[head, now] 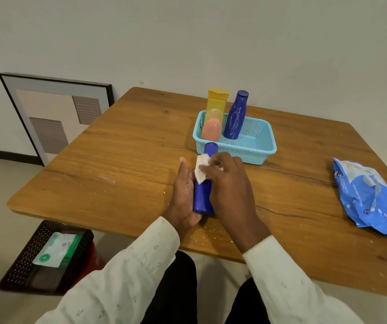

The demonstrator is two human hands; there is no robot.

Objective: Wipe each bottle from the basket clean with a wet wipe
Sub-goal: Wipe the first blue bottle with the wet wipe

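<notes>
The wooden table (pixel 122 160) carries a light blue basket (pixel 253 148) toward its far side. Well right of the basket lies a blue wipe packet (pixel 370 197). White specks dot the wood nearer than the basket.

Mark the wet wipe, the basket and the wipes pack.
wet wipe (pixel 201 168), head view, its white folded middle.
basket (pixel 255 152), head view, its front wall.
wipes pack (pixel 366 197), head view, its blue face.
</notes>
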